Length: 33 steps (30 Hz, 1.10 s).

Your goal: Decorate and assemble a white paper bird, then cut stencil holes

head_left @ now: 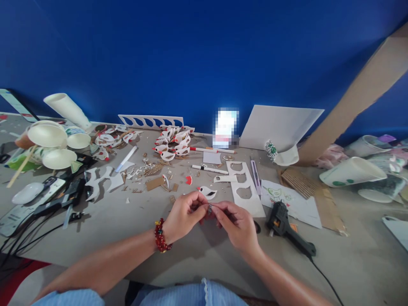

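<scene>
Just on the near side of the single white bird cut-out (207, 192), the person's two bare hands meet over the grey table (127, 238). I can see the left hand (186, 216), a red beaded bracelet (161, 236) at its wrist, with thumb and forefinger closed on a small grey piece (209, 208); the fingers hide most of it, so I can't make out its shape. The right hand (234, 221) comes in from the other side, its thumb and forefinger pinched together on the same piece, so the two sets of fingertips nearly touch.

Beyond the bird cut-out, a little to its left, lies a scrap of red (189, 180), and farther off in that direction is a heap of white birds with red beaks (174, 142). Brown cardboard bits (154, 183) are scattered to the left of the cut-out. Beyond it, slightly right, a white pen (210, 170) lies near a white sheet with cut-out holes (244, 187), which reaches along the cut-out's right side. Farther right come a purple-handled cutter (255, 176), a paper with a green drawing (291, 202) and, nearer the person than that drawing, a black glue gun (288, 229) lying on its side.
</scene>
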{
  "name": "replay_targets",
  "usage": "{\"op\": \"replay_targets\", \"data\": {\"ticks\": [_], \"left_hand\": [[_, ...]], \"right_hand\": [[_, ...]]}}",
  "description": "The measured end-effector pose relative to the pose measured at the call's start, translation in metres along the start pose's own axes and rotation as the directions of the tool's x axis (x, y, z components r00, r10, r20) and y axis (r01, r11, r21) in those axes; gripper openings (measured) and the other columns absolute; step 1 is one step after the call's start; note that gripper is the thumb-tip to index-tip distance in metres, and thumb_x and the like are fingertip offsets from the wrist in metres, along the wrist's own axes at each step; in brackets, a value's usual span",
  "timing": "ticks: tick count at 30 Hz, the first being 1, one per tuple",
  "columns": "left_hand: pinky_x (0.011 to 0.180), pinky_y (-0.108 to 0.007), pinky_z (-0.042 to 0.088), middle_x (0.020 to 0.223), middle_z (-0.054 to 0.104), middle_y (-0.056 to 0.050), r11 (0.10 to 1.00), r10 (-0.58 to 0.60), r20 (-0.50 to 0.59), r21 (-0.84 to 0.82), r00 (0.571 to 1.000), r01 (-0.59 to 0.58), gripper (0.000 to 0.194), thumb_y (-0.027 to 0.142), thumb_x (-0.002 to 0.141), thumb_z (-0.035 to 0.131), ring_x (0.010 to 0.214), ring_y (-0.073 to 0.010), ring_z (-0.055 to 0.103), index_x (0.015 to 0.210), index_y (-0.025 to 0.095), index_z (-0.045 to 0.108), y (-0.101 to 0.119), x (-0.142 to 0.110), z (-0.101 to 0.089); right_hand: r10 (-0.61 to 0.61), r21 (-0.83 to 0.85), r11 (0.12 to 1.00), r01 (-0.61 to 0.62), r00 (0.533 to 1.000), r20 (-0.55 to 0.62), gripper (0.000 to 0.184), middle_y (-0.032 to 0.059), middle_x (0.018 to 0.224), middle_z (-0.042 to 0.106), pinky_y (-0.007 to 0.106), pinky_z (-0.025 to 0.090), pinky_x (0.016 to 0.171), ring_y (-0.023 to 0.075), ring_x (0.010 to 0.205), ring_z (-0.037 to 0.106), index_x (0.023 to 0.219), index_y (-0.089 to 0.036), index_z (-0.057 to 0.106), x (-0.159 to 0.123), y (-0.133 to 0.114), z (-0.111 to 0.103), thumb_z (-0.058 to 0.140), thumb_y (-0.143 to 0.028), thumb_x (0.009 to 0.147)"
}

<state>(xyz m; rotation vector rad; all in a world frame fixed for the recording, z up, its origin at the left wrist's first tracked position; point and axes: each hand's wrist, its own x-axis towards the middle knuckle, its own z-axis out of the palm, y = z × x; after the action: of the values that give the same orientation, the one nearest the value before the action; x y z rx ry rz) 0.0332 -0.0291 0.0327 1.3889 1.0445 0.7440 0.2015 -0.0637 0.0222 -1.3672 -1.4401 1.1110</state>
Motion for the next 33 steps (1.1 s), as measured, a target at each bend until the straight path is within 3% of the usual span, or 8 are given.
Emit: {"op": "replay_targets", "data": {"ticks": [5,11,19,24,28,33], "left_hand": [[0.052,-0.018,0.041,0.065,0.063,0.001,0.999,0.019,-0.011,0.027,1.0,-0.018,0.012,0.024,0.085,0.054,0.055,-0.0092,0.056,0.078,0.015,0.058,-0.003,-0.001,0.0],[0.047,-0.016,0.04,0.063,0.063,0.0,0.998,0.04,-0.076,0.057,0.996,-0.036,0.013,0.025,0.085,0.055,0.053,-0.0094,0.057,0.076,0.015,0.058,0.0,-0.003,0.003],[0.052,-0.018,0.046,0.061,0.062,0.0,0.997,0.036,-0.146,-0.057,0.989,-0.045,0.018,0.028,0.086,0.055,0.053,-0.0097,0.059,0.074,0.015,0.056,0.0,-0.004,0.01],[0.052,-0.021,0.046,0.058,0.06,0.001,0.968,-0.023,-0.045,-0.249,0.999,0.011,0.022,0.035,0.085,0.06,0.051,-0.01,0.057,0.077,0.014,0.057,0.0,-0.001,0.008],[0.06,-0.026,0.049,0.067,0.065,-0.004,0.904,-0.043,0.072,-0.422,0.996,0.069,0.025,0.035,0.087,0.058,0.056,-0.0124,0.06,0.078,0.013,0.059,0.003,0.0,0.005],[0.065,-0.028,0.051,0.07,0.066,-0.004,0.889,-0.022,0.075,-0.455,0.997,0.053,0.024,0.037,0.085,0.062,0.062,-0.014,0.062,0.081,0.013,0.061,0.001,-0.001,0.005]], "right_hand": [[-0.067,-0.066,0.996,0.065,0.997,-0.026,0.024,0.0001,0.06,0.062,0.02,0.042,0.05,0.0119,0.052,0.053,0.078,-0.017,0.068,-0.002,-0.004,0.002,0.056,-0.034,0.089],[-0.147,-0.184,0.974,0.135,0.988,-0.055,0.019,0.0029,0.069,0.068,0.022,0.049,0.056,0.0162,0.062,0.064,0.087,-0.019,0.068,-0.005,-0.004,0.007,0.053,-0.031,0.091],[-0.367,-0.356,0.873,0.335,0.93,-0.027,0.017,0.0068,0.086,0.071,0.029,0.052,0.073,0.0192,0.078,0.067,0.098,-0.021,0.062,-0.009,0.0,0.009,0.047,-0.017,0.091],[-0.397,-0.359,0.851,0.384,0.917,0.039,0.019,0.0074,0.085,0.069,0.03,0.052,0.071,0.0197,0.078,0.066,0.102,-0.021,0.061,-0.003,0.003,0.001,0.047,-0.015,0.091],[-0.476,-0.397,0.78,0.483,0.871,0.123,0.027,0.0079,0.086,0.07,0.033,0.051,0.072,0.0206,0.077,0.064,0.111,-0.021,0.059,0.001,0.005,-0.005,0.048,-0.011,0.089],[-0.524,-0.464,0.705,0.536,0.835,0.169,0.029,0.0099,0.089,0.071,0.035,0.051,0.07,0.0215,0.076,0.063,0.112,-0.021,0.061,0.002,0.005,-0.009,0.047,-0.012,0.088]]}}
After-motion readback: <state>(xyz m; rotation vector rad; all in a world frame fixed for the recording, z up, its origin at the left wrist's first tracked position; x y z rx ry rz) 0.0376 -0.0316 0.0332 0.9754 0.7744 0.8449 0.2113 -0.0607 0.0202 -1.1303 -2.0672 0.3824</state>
